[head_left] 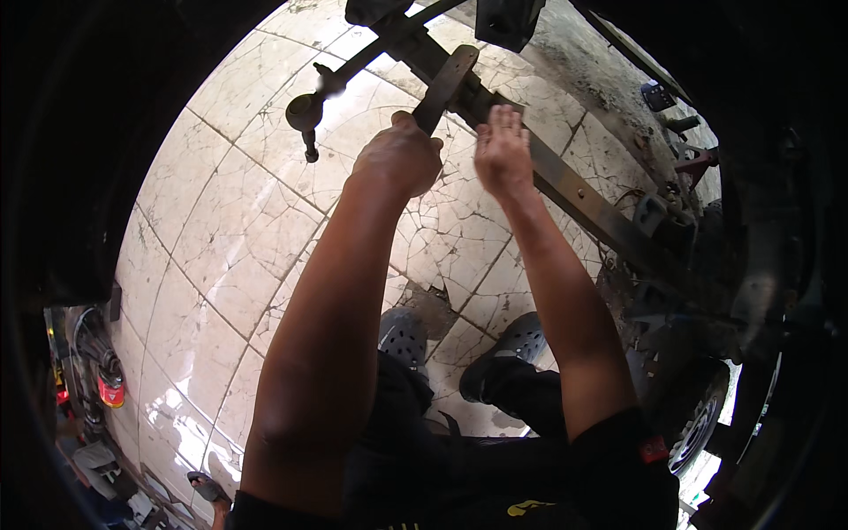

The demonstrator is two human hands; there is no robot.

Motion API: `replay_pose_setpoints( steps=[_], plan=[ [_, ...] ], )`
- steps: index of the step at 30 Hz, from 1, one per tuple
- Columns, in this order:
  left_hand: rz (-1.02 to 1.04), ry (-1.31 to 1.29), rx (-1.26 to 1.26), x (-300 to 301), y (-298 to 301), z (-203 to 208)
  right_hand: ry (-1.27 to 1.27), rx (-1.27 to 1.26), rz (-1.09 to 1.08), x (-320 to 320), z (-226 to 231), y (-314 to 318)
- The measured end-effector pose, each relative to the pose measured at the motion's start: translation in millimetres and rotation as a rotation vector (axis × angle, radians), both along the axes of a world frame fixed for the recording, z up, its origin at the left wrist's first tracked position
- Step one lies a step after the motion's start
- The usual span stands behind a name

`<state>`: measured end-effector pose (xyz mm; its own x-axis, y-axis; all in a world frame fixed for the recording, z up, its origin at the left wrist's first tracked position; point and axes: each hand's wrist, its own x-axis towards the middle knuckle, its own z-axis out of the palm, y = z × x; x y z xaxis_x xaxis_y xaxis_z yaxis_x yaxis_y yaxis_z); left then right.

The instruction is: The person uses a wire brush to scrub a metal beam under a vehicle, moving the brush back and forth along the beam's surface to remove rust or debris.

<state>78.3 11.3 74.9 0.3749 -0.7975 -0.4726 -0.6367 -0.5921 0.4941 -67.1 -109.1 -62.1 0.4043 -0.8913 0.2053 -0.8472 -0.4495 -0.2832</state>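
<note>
My left hand is closed around the lower end of a flat dark metal bar. The bar's rounded upper end, with a small hole in it, lies across a long metal beam that slants from upper middle to lower right. My right hand has its fingers stretched out side by side against the near edge of that beam, right of the bar. Left of my hands, a tie rod end hangs from a dark rod, its threaded stud pointing down.
Cracked pale tiles cover the floor, and my feet in grey clogs stand below the beam. On the right are a jack stand and a wheel. A red can and another person's sandalled foot show at lower left.
</note>
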Motion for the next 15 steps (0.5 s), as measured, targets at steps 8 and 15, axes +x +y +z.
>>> replay_pose_setpoints(
  steps=[8, 15],
  plan=[
    [0.010, 0.018, -0.014, 1, 1, -3, 0.031, -0.191, 0.144, 1, -8, 29],
    [0.022, 0.014, 0.026, 2, -1, -5, 0.053, -0.155, 0.067, -5, -10, 23]
  ],
)
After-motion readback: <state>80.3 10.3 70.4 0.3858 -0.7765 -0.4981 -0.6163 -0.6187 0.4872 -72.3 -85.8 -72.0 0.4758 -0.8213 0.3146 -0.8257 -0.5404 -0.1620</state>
